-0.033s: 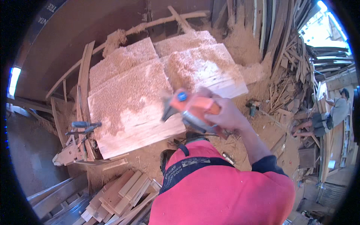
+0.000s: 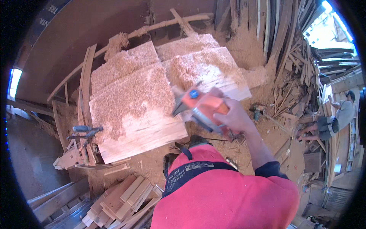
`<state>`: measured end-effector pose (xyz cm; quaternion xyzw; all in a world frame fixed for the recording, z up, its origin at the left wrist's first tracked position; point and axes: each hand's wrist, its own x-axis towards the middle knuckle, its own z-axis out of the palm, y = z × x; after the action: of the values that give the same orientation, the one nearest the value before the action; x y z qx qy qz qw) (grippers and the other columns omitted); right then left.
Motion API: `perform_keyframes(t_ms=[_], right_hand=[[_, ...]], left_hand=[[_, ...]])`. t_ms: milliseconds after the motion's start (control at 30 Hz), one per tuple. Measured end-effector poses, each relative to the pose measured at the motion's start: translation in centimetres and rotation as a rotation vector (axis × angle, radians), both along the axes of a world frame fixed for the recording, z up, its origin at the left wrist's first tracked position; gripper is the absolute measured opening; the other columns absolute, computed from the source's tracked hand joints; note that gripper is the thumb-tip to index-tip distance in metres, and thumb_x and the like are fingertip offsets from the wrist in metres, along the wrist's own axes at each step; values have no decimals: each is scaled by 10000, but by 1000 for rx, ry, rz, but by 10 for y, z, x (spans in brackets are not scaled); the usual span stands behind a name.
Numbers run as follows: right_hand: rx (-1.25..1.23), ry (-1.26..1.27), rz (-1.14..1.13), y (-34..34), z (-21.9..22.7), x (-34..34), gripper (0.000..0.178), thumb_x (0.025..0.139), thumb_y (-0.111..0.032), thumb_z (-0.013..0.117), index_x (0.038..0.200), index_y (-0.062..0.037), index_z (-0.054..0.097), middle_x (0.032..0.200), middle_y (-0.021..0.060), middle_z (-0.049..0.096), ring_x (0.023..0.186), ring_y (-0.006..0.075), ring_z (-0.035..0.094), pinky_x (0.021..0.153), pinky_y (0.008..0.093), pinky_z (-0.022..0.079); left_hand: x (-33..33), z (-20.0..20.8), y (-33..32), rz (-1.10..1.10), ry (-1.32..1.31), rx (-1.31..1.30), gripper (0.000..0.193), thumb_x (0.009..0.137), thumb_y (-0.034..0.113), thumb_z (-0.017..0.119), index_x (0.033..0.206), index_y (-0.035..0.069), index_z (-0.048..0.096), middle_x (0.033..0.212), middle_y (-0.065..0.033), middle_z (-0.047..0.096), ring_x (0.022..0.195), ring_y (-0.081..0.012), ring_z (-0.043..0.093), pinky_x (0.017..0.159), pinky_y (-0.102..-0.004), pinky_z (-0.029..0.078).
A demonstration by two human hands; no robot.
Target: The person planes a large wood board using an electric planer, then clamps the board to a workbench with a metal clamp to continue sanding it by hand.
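Note:
My right hand (image 2: pixel 234 116) is closed round the handle of an orange electric planer (image 2: pixel 207 108) with a blue front knob and a dark spout. The planer is slightly blurred, over the near right corner of one wide board and beside another. The left board (image 2: pixel 148 135) is pale wood, largely covered in shavings with a bare strip along its near edge. To the right, another board (image 2: pixel 232 89) carries a heap of shavings (image 2: pixel 194 70). My left hand and arm do not show.
A clamp (image 2: pixel 85 129) stands by the left board's edge. Stacked offcuts (image 2: pixel 122 198) lie at the near left. Long planks (image 2: pixel 280 30) lean at the far right. A power tool (image 2: pixel 257 111) rests on the shavings-strewn floor. Another person (image 2: pixel 341 114) stands at the right.
My right hand and the planer have shifted a little to the right and nearer to me. The grip on the planer is unchanged.

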<state>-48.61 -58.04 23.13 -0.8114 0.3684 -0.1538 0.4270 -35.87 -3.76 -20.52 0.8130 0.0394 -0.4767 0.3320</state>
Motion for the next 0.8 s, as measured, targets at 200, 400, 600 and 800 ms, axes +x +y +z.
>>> perform_keyframes(t_ms=[200,400,600,800], right_hand=[[-142,39,-296,-114,-56,-4,407,753,-288,761,1063,-27,720,940,203,730,906,335,718,808,407,549],[-210,-68,-286,-203,-129,35,399,795,-320,754,1072,-36,715,947,206,732,914,347,717,802,422,546],[-144,-29,-220,-213,-136,58,432,819,-340,760,1121,-35,705,981,195,734,930,332,717,818,410,544],[22,-130,-158,-211,-135,33,636,785,-344,822,1270,18,625,1202,175,665,1089,284,646,921,386,501]], left_hand=[[20,-4,-52,226,85,-118,414,1020,477,520,1103,83,615,855,-53,606,671,-158,579,581,-272,469],[75,79,-146,555,-390,-216,542,1044,494,466,1195,-7,608,964,-117,668,780,-165,636,669,-318,512],[22,89,-148,462,-456,-118,573,1067,458,414,1225,-52,625,1002,-162,688,869,-210,657,772,-347,526],[-3,81,-107,505,-512,16,590,1056,479,426,1066,-66,651,918,-167,679,856,-234,630,759,-382,493]])
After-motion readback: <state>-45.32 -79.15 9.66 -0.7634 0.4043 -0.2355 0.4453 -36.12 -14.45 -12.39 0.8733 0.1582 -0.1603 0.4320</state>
